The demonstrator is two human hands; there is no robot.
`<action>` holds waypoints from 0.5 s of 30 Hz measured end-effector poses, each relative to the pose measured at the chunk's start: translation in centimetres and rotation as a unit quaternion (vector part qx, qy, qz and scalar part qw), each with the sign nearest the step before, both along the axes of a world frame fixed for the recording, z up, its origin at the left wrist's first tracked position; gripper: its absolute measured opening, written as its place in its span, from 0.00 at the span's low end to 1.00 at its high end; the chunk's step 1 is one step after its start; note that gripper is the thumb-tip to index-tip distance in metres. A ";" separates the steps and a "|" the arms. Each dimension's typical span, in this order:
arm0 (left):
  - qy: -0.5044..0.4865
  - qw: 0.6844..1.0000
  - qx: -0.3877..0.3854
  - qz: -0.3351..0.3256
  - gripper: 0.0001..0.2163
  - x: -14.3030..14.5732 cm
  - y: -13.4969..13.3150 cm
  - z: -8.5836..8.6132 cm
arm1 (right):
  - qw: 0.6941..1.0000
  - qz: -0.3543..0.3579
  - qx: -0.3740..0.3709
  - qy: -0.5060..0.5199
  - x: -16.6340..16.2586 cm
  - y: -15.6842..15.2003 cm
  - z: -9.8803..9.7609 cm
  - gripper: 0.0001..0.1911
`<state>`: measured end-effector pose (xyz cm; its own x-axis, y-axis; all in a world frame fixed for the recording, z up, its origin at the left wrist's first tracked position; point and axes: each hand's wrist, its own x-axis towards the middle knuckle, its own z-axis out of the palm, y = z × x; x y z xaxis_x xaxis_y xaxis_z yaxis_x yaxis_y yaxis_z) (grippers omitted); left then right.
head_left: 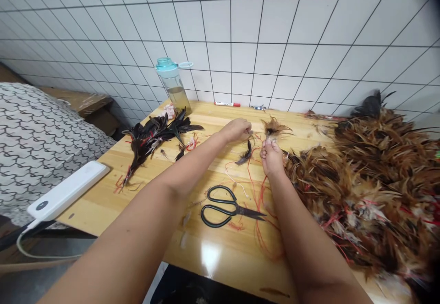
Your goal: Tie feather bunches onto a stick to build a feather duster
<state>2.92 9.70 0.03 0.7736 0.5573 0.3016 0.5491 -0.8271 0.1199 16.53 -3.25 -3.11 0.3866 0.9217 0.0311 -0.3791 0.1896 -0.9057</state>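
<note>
Forearms (144, 221) reach past scissors (228, 206); left hand (237, 130) pinches a dark feather (245, 155), right hand (272, 158) grips a brown tuft (274, 129).

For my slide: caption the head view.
Left hand pinches dark feather; right hand holds brown feather tuft near black-handled scissors.

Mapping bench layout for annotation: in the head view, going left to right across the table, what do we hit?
White flat device → black feather pile → left hand → right hand, gripping a brown feather tuft → brown feather heap. Bottle, marker and scissors overlap others, so left out.
</note>
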 end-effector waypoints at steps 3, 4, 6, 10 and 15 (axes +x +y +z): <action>0.023 0.999 -0.005 -0.024 0.10 1.1 1.5 -0.3 | 1.000 -0.002 0.002 0.013 0.3 0.0 0.0 0.19; 0.032 0.999 -0.009 -0.033 0.11 1.3 1.9 -0.4 | 1.000 -0.002 0.002 0.016 0.3 0.0 0.0 0.19; 0.051 0.997 -0.020 -0.049 0.12 1.6 2.7 -0.6 | 1.000 -0.005 0.002 0.019 0.3 0.1 0.0 0.19; 0.073 0.996 -0.028 -0.045 0.09 1.7 3.9 -1.1 | 0.999 -0.015 -0.001 0.028 0.4 0.3 0.0 0.19; 0.053 0.998 -0.007 -0.013 0.07 1.3 3.8 -1.3 | 0.999 -0.020 0.000 0.037 0.5 0.3 0.1 0.19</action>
